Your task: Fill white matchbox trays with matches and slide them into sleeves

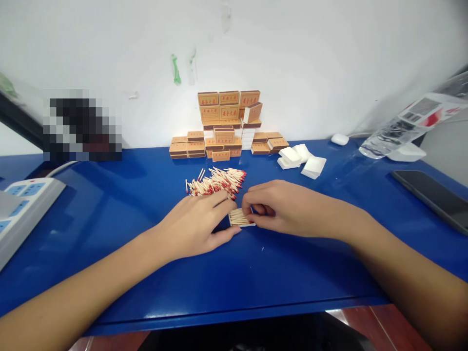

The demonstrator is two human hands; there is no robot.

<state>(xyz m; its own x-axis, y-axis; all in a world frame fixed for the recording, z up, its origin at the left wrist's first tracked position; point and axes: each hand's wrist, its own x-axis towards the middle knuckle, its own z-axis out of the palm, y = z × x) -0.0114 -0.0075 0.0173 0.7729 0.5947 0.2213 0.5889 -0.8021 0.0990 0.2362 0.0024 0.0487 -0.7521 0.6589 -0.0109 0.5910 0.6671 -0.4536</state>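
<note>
A white matchbox tray (243, 225) filled with matches (238, 217) lies on the blue table between my hands. My left hand (204, 219) grips the tray's left end, thumb at the near side and fingers at the far side. Over the tray's right end, my right hand (268, 207) has its fingers pinched together at the matches; whether a match is between them is hidden. Just beyond my left fingers lies a loose heap of red-tipped matches (219, 181), partly covered by that hand.
Stacked orange matchboxes (229, 113) stand against the wall. Several white trays (313, 166) lie to their right. Farther right are a white earbud case (340, 140), a plastic bottle (387, 129) and a phone (435, 197). A power strip (32, 204) sits at the left.
</note>
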